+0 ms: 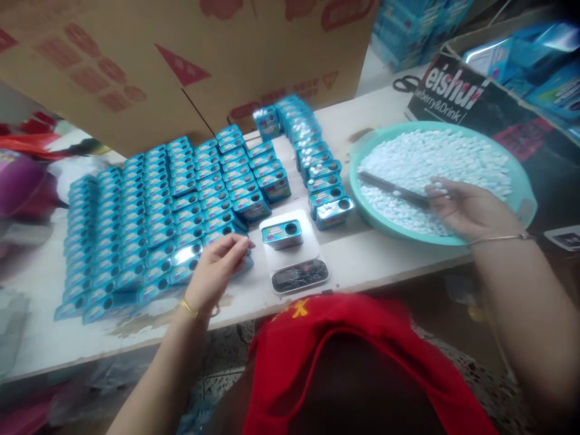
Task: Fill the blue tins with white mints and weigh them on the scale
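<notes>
My left hand (220, 266) is closed in a pinch beside the front rows of blue tins (158, 232); what its fingertips hold, if anything, is too small to name. A blue tin with a round dark hole (281, 234) stands on a white scale (290, 257), right of that hand. Over the turquoise basin (528, 193) of white tablets (417, 148), my right hand (462, 205) has its fingers curled round several white tablets (438, 188). A dark flat strip (394, 188) lies across the tablets and reaches that hand.
A second row of tins (312, 151), some with tablets on top, runs back between scale and basin. A large cardboard box (181, 54) stands behind. Black scissors (405, 83) lie near a dark carton (475, 103) of blue packs at the back right.
</notes>
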{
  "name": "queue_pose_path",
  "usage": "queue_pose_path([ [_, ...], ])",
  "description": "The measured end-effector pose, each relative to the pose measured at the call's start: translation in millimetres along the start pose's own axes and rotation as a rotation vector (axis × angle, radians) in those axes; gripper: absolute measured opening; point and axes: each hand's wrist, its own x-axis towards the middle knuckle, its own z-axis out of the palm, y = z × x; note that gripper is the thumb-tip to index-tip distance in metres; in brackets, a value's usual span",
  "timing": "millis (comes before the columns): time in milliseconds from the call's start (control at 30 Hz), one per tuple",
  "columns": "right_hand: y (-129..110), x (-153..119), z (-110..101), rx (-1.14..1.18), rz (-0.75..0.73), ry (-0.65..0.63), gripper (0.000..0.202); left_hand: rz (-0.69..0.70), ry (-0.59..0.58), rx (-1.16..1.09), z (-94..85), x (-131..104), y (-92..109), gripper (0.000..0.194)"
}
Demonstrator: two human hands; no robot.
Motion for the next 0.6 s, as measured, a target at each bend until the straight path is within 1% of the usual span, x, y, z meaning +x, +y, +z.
queue_pose_path([
  [67, 3, -2, 6, 0.011, 0.023, -0.015, 0.013, 0.092, -0.017, 0.203, 1.3, 3, 4, 0.026],
  [133, 5, -10, 19, -0.009, 0.02, -0.039, 0.01, 0.233, -0.041, 0.393, 4.4, 8, 12, 0.023],
  [233, 7, -33, 52, -0.104, 0.007, -0.139, 0.006, 0.413, -0.058, 0.58, 14.3, 20, 25, 0.019],
  [300, 12, -48, 76, -0.149, 0.021, -0.237, 0.006, 0.515, -0.066, 0.654, 23.1, 30, 31, 0.017],
  [367, 19, -61, 96, -0.159, 0.048, -0.303, 0.008, 0.597, -0.089, 0.694, 31.8, 39, 35, 0.016],
  [467, 35, -71, 114, -0.149, 0.1, -0.358, 0.011, 0.671, -0.14, 0.731, 41.5, 49, 36, 0.015],
  [600, 57, -79, 122, -0.084, 0.184, -0.458, 0.013, 0.687, -0.168, 0.754, 44.7, 54, 33, 0.016],
])
